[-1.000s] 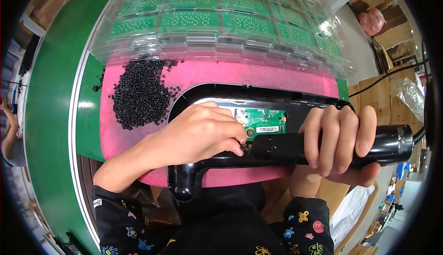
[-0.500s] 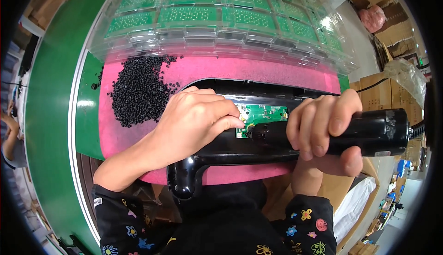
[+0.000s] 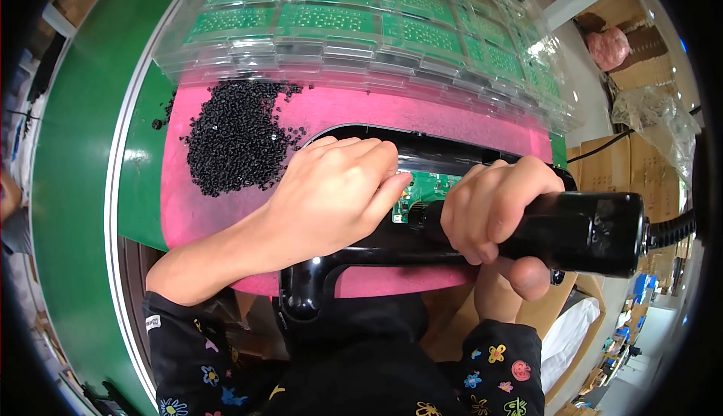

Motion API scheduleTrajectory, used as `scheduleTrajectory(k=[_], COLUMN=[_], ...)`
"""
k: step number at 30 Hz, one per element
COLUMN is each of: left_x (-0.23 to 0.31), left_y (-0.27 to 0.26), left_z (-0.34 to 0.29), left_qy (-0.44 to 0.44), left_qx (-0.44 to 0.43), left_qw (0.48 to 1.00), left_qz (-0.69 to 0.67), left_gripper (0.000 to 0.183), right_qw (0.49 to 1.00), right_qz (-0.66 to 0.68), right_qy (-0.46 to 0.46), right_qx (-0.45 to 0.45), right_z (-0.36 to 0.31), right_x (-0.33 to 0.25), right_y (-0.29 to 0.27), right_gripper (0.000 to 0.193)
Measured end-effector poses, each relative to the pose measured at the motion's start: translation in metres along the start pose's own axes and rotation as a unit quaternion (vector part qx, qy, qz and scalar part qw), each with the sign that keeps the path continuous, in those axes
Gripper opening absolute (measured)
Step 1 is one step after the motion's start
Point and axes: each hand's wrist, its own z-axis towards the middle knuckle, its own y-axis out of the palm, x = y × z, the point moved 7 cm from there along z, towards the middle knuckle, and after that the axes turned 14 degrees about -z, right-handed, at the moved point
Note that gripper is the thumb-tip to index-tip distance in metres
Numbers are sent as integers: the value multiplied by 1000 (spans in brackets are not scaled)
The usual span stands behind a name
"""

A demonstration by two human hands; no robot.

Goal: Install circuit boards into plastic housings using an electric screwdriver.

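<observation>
A long black plastic housing (image 3: 376, 254) lies across the pink mat (image 3: 331, 105), with a green circuit board (image 3: 431, 184) set inside it. My right hand (image 3: 501, 205) is wrapped round a black electric screwdriver (image 3: 591, 234), held nearly level. Its narrow front end points left and reaches the lower left part of the board; the very tip is hard to make out. My left hand (image 3: 339, 186) rests over the housing, fingers curled and pinched at the board's left edge. Whatever is between those fingertips is hidden.
A heap of small black screws (image 3: 235, 141) lies on the mat left of the housing. Behind it stand stacked clear plastic trays (image 3: 324, 53) holding green circuit boards. A corrugated black cable (image 3: 670, 230) runs off the screwdriver's rear. Cardboard boxes (image 3: 651, 160) stand at the right.
The screwdriver and my right hand have shifted left and its rear end has dropped a little. My left fingers are curled in more tightly. The whole view has shifted slightly.
</observation>
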Motion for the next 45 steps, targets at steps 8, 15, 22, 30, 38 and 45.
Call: scheduleTrajectory(k=[8,15,22,30,38,45], left_x=[1,-1,16,27,26,16], left_y=[1,7,16,13,12,18], left_z=[-1,-3,-6,-4,2,0], left_qy=[11,48,142,180,133,89], left_qx=[-18,-71,-136,-125,-77,-126], left_qw=[1000,996,980,976,987,988], left_qz=[-3,-11,-21,-19,-48,11], left_gripper=[17,17,14,16,37,28], right_qw=[997,997,975,964,964,944], right_qz=[-74,-60,-28,24,-93,-160], right_qy=[13,15,-127,-173,-93,-13], right_qx=[-10,44,181,201,230,288], right_z=[3,-6,-17,-24,-48,-65], right_x=[-3,-5,-45,-55,-64,-44], right_y=[12,6,-10,-17,-38,-61], right_gripper=[39,41,34,31,33,38])
